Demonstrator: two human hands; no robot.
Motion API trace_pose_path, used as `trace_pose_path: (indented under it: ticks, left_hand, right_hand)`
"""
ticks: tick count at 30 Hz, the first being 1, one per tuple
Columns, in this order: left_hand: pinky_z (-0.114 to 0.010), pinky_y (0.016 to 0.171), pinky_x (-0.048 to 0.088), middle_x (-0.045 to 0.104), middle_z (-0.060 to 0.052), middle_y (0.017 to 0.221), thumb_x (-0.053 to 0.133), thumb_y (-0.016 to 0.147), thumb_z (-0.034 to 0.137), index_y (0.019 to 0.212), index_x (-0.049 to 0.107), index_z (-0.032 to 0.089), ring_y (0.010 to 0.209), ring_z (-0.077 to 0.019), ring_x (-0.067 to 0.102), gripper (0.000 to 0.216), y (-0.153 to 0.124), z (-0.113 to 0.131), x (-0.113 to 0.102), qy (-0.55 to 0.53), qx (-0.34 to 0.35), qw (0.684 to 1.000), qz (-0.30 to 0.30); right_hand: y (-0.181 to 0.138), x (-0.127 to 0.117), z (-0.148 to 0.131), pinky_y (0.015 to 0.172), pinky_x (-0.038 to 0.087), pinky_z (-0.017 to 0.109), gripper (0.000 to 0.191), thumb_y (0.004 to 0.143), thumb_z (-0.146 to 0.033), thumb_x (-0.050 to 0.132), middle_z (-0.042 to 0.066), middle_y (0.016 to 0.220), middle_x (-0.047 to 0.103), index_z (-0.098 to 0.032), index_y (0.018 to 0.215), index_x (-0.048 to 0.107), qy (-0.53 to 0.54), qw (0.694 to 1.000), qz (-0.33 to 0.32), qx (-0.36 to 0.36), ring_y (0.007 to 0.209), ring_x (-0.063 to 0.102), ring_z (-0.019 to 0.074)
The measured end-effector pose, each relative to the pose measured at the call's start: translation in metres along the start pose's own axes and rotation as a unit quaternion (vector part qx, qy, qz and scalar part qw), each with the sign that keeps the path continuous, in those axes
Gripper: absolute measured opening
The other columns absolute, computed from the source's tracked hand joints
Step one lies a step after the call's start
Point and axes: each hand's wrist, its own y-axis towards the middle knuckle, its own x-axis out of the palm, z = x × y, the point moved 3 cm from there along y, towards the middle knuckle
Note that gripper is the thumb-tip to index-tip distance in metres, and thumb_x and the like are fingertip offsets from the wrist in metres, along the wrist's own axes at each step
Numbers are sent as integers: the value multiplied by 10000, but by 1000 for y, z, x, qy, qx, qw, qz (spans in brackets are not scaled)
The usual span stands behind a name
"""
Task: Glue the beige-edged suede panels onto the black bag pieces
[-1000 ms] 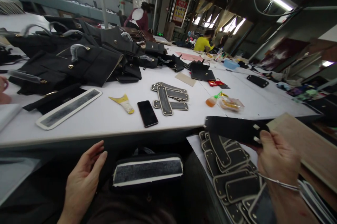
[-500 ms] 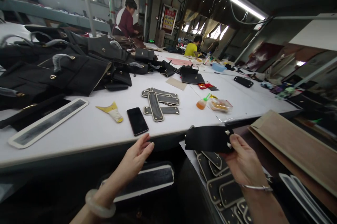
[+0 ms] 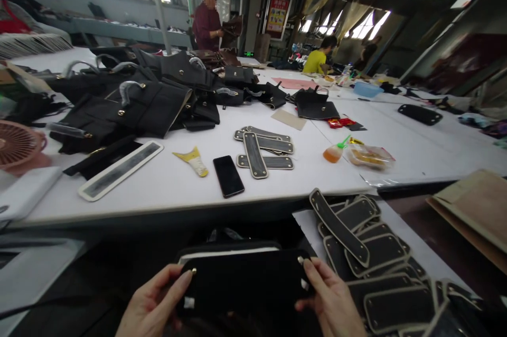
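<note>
Low in front of me, both hands grip a black bag base panel (image 3: pixel 245 284) with rounded corners and small metal studs. My left hand (image 3: pixel 156 302) pinches its left end, the thumb beside a stud. At the right end, the thumb of my right hand (image 3: pixel 330 297) presses near another stud. Right behind the panel shows a white strip edge (image 3: pixel 233 253) on a dark piece that is mostly hidden. To the right of my right hand lies a heap of dark panels with pale edges and studs (image 3: pixel 376 247).
Across the white table (image 3: pixel 285 189) lie a phone (image 3: pixel 228 176), a yellow-handled tool (image 3: pixel 193 161), stacked edged panels (image 3: pixel 264 146), a glue bottle (image 3: pixel 335 152) and black bags (image 3: pixel 146 107). A pink fan (image 3: pixel 19 144) stands left. Other people work farther back.
My right hand has brought the panel left and down to the middle. My left hand, free before, now grips its other end. The view has turned left.
</note>
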Motion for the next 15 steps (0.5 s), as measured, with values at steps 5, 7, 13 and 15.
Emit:
trace_pose_path:
  ticks: [5,7,13,15]
  left_hand:
    - [-191,432,359,586,-1,603,716,648,650,820,701,165,484,-107,424,514,-3,-14,-16,70,11,995,63]
    - [-185,425,293,516,23,538,703,654,662,795,682,158,461,-92,372,523,1,-17,-19,74,2,994,78]
    - [-217,488,299,472,24,556,687,660,673,636,577,166,534,-119,382,519,24,-24,-30,97,9,993,63]
    - [-231,529,326,478,16,571,668,663,690,615,564,166,577,-137,404,536,32,-28,-33,106,17,993,57]
  right_hand:
    - [17,-6,31,342,316,161,455,660,-577,772,-35,579,510,-149,685,622,-111,994,-4,-22,440,396,53]
    - [21,-4,32,351,279,156,453,663,-572,771,-44,580,494,-152,672,604,-126,992,-4,-22,429,365,38]
    - [26,10,27,355,212,143,507,607,-593,793,-66,547,417,-151,621,546,-120,993,8,1,425,294,26]
    - [28,11,27,360,202,136,520,591,-599,799,-71,544,395,-147,618,544,-123,992,14,7,434,277,25]
